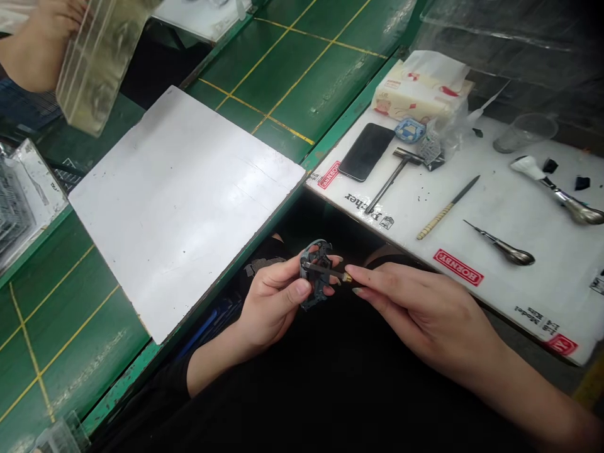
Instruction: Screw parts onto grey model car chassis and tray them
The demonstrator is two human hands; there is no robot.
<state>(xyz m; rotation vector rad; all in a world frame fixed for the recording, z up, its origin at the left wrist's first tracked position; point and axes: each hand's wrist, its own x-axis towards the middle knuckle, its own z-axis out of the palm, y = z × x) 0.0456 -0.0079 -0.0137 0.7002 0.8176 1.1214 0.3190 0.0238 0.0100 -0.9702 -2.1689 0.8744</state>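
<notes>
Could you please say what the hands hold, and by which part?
Left hand: dark part, by its edge; right hand: slim tool, by its yellowish handle end.

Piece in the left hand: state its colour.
The piece is dark blue-grey; it shows in the head view, the only one.

The table [285,69] is green with a grid of yellow lines. The board [189,207] is white. The held part [319,292] is dark blue-grey, and the phone [367,151] is black.
</notes>
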